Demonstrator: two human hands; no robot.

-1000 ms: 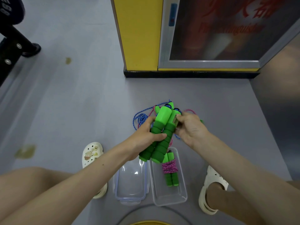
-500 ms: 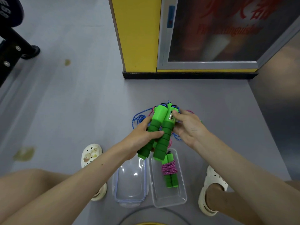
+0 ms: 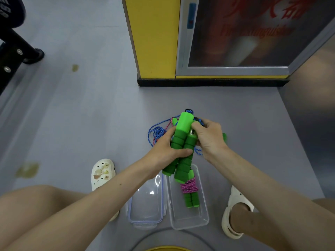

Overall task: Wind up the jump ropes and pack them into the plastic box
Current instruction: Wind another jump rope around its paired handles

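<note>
Left hand [image 3: 166,151] grip wrapped both green handles [image 3: 183,127] just above the plastic box [image 3: 204,220], right hand [image 3: 208,136] grip pinched their far end; blue rope [image 3: 155,134] lay loose on the floor [image 3: 90,115] beyond, so winding likely needed handles parallel, turns tight.

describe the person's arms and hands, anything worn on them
The left forearm and right forearm are bare, with no sleeves in view. The left hand and right hand wear no gloves, and no watch, bracelet or ring shows.
</note>
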